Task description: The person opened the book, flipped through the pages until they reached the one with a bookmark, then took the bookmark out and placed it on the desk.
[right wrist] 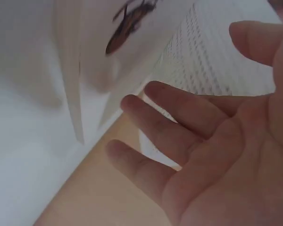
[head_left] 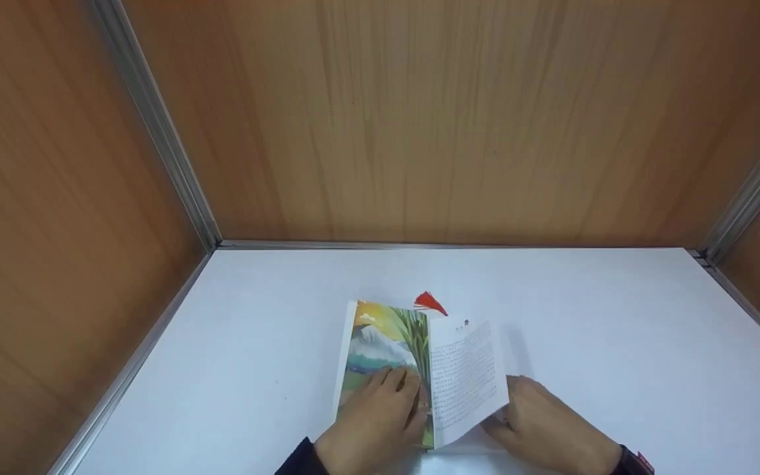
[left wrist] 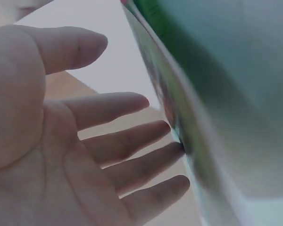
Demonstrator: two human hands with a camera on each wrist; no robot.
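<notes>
The left hand (head_left: pixel 372 422) lay flat on the book (head_left: pixel 413 373), its fingers straight and spread over the painted left-hand page (head_left: pixel 380 343). In the left wrist view the left hand (left wrist: pixel 75 141) showed an open palm, with the fingertips (left wrist: pixel 177 147) just meeting the green edge of that page (left wrist: pixel 179 113). The right hand (head_left: pixel 545 422) sat at the book's right side, fingers slack and fairly straight, touching the lower edge of a raised page of print (head_left: pixel 466 379). From the right wrist view the right hand (right wrist: pixel 212 146) was likewise open, and the printed page (right wrist: pixel 212 61) stood just past its fingers (right wrist: pixel 170 108); whether they pinched the paper could not be told.

The book itself lay open on the white table (head_left: pixel 617 330), near the front edge and about midway across. A red shape (head_left: pixel 429 302) peeked out at the book's far edge, above the spine. Behind the book, well apart from it, rose a wooden back wall (head_left: pixel 452 119), and wooden side walls (head_left: pixel 57 198) closed in to the book's left and right, joined by metal strips (head_left: pixel 156 125) at the corners. Dark sleeves (head_left: pixel 297 460) showed at both wrists, on the near side of the book.
</notes>
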